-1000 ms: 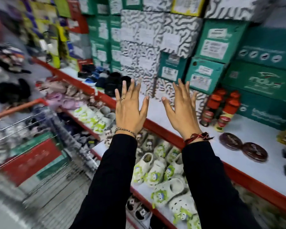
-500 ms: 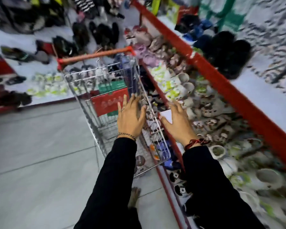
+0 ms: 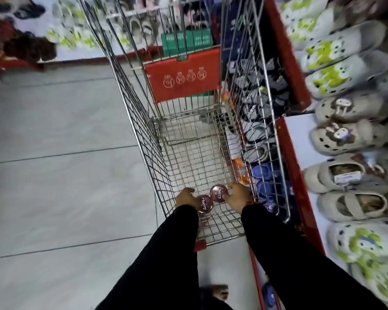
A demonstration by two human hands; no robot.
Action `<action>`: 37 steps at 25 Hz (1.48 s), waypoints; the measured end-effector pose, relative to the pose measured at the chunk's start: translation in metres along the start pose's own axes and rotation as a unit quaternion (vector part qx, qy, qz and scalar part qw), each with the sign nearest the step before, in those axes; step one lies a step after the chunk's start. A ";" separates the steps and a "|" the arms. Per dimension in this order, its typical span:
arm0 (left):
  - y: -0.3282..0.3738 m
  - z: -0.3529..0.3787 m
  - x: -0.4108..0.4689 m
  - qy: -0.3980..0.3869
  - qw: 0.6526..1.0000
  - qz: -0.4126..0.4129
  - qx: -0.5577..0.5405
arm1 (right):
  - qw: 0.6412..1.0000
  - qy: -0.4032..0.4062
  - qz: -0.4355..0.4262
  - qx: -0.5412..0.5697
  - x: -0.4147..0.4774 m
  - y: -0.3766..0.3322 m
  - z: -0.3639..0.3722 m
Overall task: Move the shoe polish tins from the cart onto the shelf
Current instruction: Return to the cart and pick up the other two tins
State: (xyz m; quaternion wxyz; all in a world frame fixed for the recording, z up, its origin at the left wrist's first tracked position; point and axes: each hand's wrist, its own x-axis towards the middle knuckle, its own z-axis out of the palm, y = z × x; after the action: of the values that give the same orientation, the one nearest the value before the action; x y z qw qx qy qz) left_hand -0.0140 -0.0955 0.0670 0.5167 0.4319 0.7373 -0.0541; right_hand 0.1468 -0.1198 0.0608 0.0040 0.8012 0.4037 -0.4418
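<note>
Both my arms reach down into the wire cart [image 3: 143, 121]. Two round dark red shoe polish tins with "Cherry" on the lid lie on the cart's wire floor at its near end. My left hand [image 3: 185, 198] grips the nearer tin [image 3: 204, 204] at its left edge. My right hand [image 3: 239, 196] grips the other tin [image 3: 218, 193] at its right edge. The two tins touch each other. The shelf with the earlier tins is out of view.
The cart has a red child-seat flap [image 3: 184, 74] at its far end. Close on the right runs a red-edged shelf [image 3: 298, 182] full of clogs and slippers [image 3: 343, 137]. Grey tiled floor [image 3: 65, 175] lies to the left, more shoe displays beyond it.
My view swung from the upper shelf down into the cart. Both hands went from open above the cart to its floor and closed on one tin each.
</note>
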 end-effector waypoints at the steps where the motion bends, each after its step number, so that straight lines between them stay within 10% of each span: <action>1: -0.009 0.010 0.012 -0.007 1.000 -0.015 0.008 | 1.000 0.001 0.007 0.002 0.011 0.005 0.008; 13: -0.025 0.078 0.068 0.040 0.996 -0.081 -0.012 | 0.999 -0.016 0.006 -0.049 0.082 0.029 0.056; 23: -0.023 0.056 0.063 -0.015 0.986 -0.129 -0.103 | 0.986 0.055 0.077 0.134 0.073 0.036 0.039; 37: 0.046 -0.032 -0.075 0.036 0.892 0.052 -0.448 | 0.856 0.145 -0.012 0.496 -0.071 -0.017 -0.070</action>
State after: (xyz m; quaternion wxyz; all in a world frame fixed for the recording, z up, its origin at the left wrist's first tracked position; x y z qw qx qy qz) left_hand 0.0026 -0.0938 0.1595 0.6301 0.1938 0.6783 0.3244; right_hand 0.1650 -0.1291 0.1599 -0.4581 0.7470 0.1360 -0.4623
